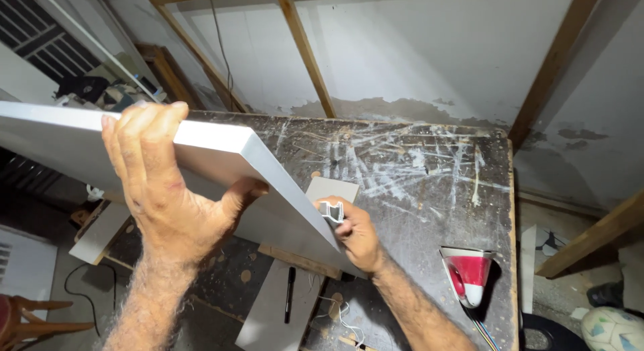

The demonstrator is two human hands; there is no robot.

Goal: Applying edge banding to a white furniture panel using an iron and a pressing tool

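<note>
A large white board [221, 153] is held tilted on edge over a scarred dark workbench [416, 170]. My left hand [164, 190] grips its upper edge, fingers curled over the top and thumb on the near face. My right hand [355, 234] sits at the board's lower right corner and pinches a small white plastic clip [332, 210] against the edge. A small grey rectangular piece [332, 188] lies flat on the bench just behind the board's lower edge.
A red and white funnel-shaped object [467, 274] stands at the bench's right front. A black pen [290, 294] lies on a grey strip [268, 311] near the front, with white cord [339, 317] beside it. Wooden wall studs [302, 49] rise behind. A ball [614, 329] lies on the floor, right.
</note>
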